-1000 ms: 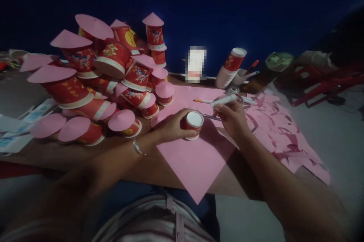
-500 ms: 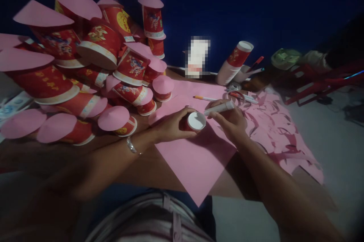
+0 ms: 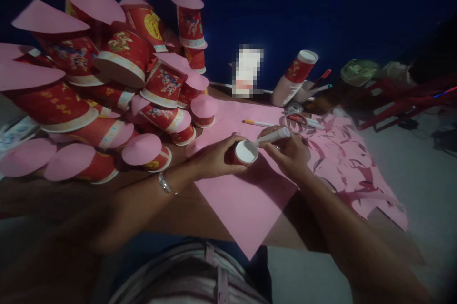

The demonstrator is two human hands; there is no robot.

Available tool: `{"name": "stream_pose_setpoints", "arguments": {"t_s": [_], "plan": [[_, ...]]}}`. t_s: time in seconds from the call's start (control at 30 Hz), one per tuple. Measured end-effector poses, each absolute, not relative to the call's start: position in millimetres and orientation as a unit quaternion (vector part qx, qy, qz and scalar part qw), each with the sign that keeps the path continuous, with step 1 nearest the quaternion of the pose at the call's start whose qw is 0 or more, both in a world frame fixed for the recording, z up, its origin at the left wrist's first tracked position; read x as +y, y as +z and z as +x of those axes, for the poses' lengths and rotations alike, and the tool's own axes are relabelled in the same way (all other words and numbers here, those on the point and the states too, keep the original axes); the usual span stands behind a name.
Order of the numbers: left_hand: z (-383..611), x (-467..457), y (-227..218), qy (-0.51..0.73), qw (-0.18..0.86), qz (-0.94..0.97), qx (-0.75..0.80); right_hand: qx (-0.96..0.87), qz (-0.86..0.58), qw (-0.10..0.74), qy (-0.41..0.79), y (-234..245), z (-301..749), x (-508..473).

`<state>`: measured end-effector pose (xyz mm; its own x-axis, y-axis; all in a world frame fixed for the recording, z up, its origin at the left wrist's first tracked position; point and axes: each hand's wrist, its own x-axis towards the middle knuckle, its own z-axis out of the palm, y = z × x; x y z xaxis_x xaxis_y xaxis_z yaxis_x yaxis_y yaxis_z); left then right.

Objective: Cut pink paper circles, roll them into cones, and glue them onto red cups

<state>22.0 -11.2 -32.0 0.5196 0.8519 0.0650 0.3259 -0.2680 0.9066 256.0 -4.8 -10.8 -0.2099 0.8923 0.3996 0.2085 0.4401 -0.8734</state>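
Observation:
My left hand (image 3: pixel 215 156) is wrapped round a small red paper cup (image 3: pixel 244 152) that stands upside down, white base up, on a pink paper sheet (image 3: pixel 246 199). My right hand (image 3: pixel 291 152) grips a white tube, seemingly a glue stick (image 3: pixel 273 136), with its tip at the cup's right rim. A silver bracelet (image 3: pixel 164 183) is on my left wrist.
A big pile of red cups with pink cone tops (image 3: pixel 107 90) fills the left of the table. Behind lie an orange-tipped pen (image 3: pixel 257 123), a tape roll (image 3: pixel 295 120), a stack of cups (image 3: pixel 291 80) and pink paper scraps (image 3: pixel 350 161). A red stool (image 3: pixel 403 104) stands at right.
My right hand has brought the white tube down and left until its tip meets the cup. The view has shifted closer to the cup pile.

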Motion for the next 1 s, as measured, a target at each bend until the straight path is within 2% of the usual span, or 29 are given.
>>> {"name": "stream_pose_setpoints", "arguments": {"t_s": [0.17,0.73,1.0], "plan": [[21.7,-11.4,-31.6,0.290,0.456,0.743,0.394,-0.693,-0.400,0.486,0.353,-9.3,255.7,-5.0],[23.1,-12.3,-30.1,0.292,0.452,0.738,0.406,-0.777,-0.374,0.461,0.209,-3.3,259.4,-5.2],[22.7,-11.8,-31.7,0.288,0.444,0.744,0.409,-0.792,-0.358,0.457,0.191,-0.8,259.6,-5.9]]}}
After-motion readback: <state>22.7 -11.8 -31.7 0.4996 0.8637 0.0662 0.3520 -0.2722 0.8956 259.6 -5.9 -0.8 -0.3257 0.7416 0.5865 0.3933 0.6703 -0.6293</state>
